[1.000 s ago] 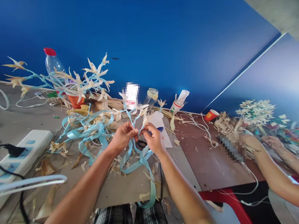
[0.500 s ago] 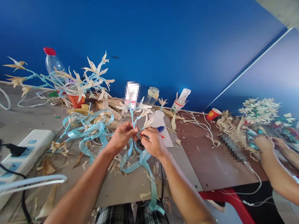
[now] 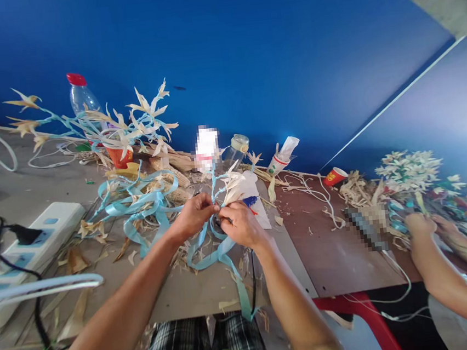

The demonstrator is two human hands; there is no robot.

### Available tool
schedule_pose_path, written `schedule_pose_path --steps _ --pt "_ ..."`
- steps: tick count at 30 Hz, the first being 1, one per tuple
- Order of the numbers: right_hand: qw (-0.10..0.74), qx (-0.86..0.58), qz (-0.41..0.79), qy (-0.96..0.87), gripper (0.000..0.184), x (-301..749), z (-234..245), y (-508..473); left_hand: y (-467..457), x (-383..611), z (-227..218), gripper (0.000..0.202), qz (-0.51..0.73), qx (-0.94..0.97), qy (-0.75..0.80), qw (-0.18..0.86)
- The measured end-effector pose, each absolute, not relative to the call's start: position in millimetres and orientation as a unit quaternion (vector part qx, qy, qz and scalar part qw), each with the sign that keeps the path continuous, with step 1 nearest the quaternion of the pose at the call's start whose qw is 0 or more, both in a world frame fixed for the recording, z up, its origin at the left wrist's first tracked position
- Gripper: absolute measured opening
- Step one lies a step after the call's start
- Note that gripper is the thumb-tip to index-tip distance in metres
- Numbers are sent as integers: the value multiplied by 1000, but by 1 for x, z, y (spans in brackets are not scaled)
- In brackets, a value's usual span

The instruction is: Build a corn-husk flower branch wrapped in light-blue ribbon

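At the middle of the table my left hand [image 3: 198, 216] is closed, thumb and fingertips pinching an artificial flower stem [image 3: 214, 187] wrapped in light blue ribbon. Right beside it, fingertips almost touching, my right hand [image 3: 243, 224] is closed at the base of the same sprig, where a cream husk-like flower [image 3: 233, 184] leans out above it. What exactly sits between the right fingertips is hidden. From under both hands a loose light blue ribbon [image 3: 227, 261] loops down over the table's front edge. Another tangle of blue ribbon [image 3: 151, 204] with flower pieces lies to the left.
A finished-looking flower branch [image 3: 146, 123] stands in a red cup [image 3: 120, 156] at back left, near a clear bottle [image 3: 83, 98]. A power strip [image 3: 53, 231] lies left. Husk scraps litter the table. At right, another person's hands [image 3: 422, 223] work beside a phone-like blurred object [image 3: 365, 228].
The sprig has turned and shifted slightly right, and my right hand has moved slightly right. The hanging ribbon end has been drawn up. The other person's hands moved a little.
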State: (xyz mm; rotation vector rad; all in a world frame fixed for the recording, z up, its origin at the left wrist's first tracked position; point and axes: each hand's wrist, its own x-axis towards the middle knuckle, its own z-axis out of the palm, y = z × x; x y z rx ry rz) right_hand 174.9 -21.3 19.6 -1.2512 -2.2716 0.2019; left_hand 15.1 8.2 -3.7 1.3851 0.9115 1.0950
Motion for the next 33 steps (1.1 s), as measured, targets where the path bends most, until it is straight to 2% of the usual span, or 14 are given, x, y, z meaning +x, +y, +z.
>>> schedule_pose_path --steps 10,14,17,19,23,29,33 --pt "351 -490 244 -760 21 163 10 -22 6 18 -3 18 473 634 472 389" --pt "401 -509 349 -677 16 162 9 -22 4 19 0 17 473 622 471 409" --pt "442 -509 432 -600 24 162 6 -21 2 22 1 18 486 610 457 427" --pt "470 -512 425 -579 30 162 4 -20 2 23 1 19 497 602 443 440" --pt "509 -537 373 -560 30 160 7 -19 4 22 0 18 498 602 426 456" --pt "552 -515 507 -417 28 155 14 -19 2 18 5 13 470 644 383 467" --pt "571 -511 470 -438 29 154 4 -19 0 16 9 13 450 659 368 477"
